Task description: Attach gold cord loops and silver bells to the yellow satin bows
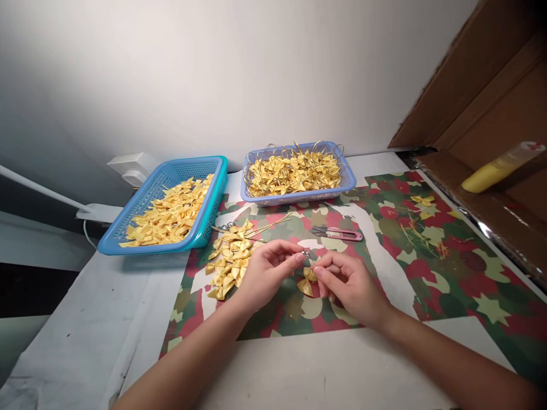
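My left hand (267, 270) and my right hand (348, 285) meet over the patterned paper (427, 273), fingers pinched together. Between them hangs a small yellow ribbon bow (306, 283); a tiny metal piece (305, 253) shows at my left fingertips. My right thumb and forefinger pinch the bow's top. A pile of yellow bows (231, 259) lies just left of my left hand.
A teal basket (213, 193) of plain bows stands at the back left, a lilac basket (348, 182) of bows with gold loops behind centre. Pink thread snips (337, 233) lie beyond my hands. A cardboard box (491, 114) with a yellow tube (491, 173) stands right.
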`<action>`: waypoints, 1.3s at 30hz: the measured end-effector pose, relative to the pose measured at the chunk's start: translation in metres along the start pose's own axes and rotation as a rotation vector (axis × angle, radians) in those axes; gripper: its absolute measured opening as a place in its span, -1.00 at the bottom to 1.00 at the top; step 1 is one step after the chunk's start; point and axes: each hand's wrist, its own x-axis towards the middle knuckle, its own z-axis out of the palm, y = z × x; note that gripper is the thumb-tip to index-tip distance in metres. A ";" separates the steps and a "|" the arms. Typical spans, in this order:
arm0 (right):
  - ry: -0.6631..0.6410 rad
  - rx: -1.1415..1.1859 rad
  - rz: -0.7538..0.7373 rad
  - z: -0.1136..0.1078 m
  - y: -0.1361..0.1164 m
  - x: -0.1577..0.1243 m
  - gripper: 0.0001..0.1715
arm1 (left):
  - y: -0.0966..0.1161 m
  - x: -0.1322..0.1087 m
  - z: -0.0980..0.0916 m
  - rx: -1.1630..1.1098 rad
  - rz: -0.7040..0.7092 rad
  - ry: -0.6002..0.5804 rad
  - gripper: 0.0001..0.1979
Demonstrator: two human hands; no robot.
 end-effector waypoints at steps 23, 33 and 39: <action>-0.086 -0.363 -0.292 -0.012 -0.007 0.004 -0.72 | 0.004 -0.006 0.000 0.054 0.313 -0.193 -0.88; 0.602 -0.685 -0.512 -0.039 -0.004 0.017 -0.69 | -0.001 -0.008 0.001 -0.031 0.329 -0.125 -0.88; 0.106 -0.453 -0.507 -0.028 -0.009 0.009 -0.89 | 0.003 -0.011 0.008 0.215 0.437 -0.106 -0.92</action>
